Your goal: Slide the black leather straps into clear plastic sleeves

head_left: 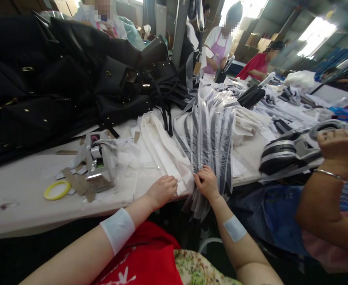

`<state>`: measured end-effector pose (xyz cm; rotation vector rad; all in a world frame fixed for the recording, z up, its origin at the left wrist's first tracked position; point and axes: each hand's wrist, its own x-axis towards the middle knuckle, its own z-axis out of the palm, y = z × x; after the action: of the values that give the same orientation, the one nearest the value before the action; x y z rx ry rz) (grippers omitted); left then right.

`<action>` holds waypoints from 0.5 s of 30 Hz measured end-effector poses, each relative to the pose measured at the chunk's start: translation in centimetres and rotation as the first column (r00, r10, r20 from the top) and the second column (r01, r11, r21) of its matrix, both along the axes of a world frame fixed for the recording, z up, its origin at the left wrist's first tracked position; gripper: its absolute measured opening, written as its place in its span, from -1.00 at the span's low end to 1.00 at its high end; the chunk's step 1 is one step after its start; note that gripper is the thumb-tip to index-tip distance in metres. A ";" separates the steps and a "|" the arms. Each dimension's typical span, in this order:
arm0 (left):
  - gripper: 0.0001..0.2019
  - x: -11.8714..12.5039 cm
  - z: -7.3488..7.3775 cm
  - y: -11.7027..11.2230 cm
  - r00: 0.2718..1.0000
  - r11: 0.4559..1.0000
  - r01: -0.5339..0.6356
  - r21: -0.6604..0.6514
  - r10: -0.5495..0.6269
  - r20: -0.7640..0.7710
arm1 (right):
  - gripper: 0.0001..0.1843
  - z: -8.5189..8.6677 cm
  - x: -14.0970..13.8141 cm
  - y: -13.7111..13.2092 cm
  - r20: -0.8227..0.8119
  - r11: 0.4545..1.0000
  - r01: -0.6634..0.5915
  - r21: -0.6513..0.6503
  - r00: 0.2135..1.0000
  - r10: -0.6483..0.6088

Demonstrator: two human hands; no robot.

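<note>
At the table's near edge, my left hand (163, 192) has its fingers bent and pressed together over the end of a long white strip (158, 144). The strip lies lengthwise on the table, partly under thin clear plastic. Just to the right, my right hand (206, 183) is closed, with thumb and fingers at the near end of a clear plastic sleeve. Beside and behind it lies a pile of grey-and-white straps in clear sleeves (213, 130), whose ends hang over the edge. The fingertips of both hands are partly hidden.
Black bags (67, 79) are heaped at the left. A tape dispenser (101, 180) and a yellow ring (57, 190) stand on the white table (28, 209). At the right, a co-worker's raised arm (322, 194) is close beside a rolled black strap (279, 156). Several people work behind.
</note>
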<state>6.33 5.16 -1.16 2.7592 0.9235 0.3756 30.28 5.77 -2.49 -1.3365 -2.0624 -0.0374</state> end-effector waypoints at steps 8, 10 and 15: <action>-0.93 -1.3 0.6 -0.3 0.957 0.970 -0.217 -0.111 0.234 0.172 | -0.63 -0.2 -0.2 0.1 0.008 1.000 0.007 0.021 1.000 -0.007; -0.92 -1.7 0.9 -0.5 0.926 0.951 -0.259 -0.169 0.295 0.236 | -0.62 0.0 -0.5 -0.1 -0.002 1.000 0.011 0.023 1.000 -0.011; -0.90 -2.6 1.4 -1.8 0.800 0.865 -0.389 -0.318 0.488 0.348 | -0.81 1.8 -3.2 -1.9 -0.164 0.998 -0.030 -0.064 0.986 0.020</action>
<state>3.73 3.38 0.24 2.0998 1.3802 0.8399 27.10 3.88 -0.66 -1.3078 -1.9567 0.1476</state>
